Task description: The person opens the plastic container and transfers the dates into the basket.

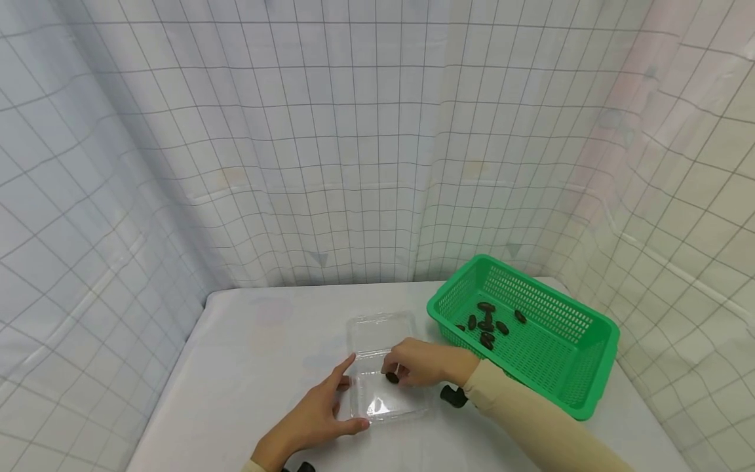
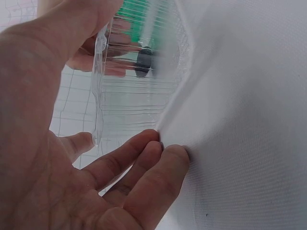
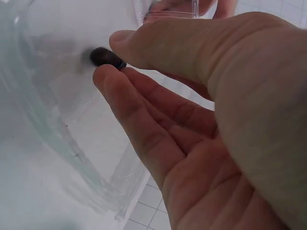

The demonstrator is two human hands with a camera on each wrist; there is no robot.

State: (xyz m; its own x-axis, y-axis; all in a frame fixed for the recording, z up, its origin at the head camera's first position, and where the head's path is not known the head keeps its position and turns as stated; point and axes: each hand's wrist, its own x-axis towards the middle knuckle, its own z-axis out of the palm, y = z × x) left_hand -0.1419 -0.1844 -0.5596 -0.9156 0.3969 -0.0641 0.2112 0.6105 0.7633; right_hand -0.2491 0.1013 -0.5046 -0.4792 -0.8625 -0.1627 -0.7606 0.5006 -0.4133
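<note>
In the head view a clear plastic clamshell box [image 1: 377, 400] lies on the table, its lid [image 1: 380, 331] folded back on the far side. My right hand [image 1: 421, 362] reaches over the box's base. Its thumb and fingertips pinch a dark oval piece [image 3: 104, 56], perhaps a date, low over the box floor; whether the piece touches the floor I cannot tell. At the box's left side my left hand [image 1: 321, 410] rests with thumb and fingers spread, touching the edge. In the left wrist view the dark piece [image 2: 143, 62] shows through the clear wall.
A green plastic basket [image 1: 610, 347] stands on the right of the white-covered table [image 1: 236, 367], with several similar dark pieces [image 1: 486, 324] on its floor. Gridded white curtains [image 1: 342, 164] enclose the back and both sides. A black object [image 1: 453, 396] shows beneath the right wrist.
</note>
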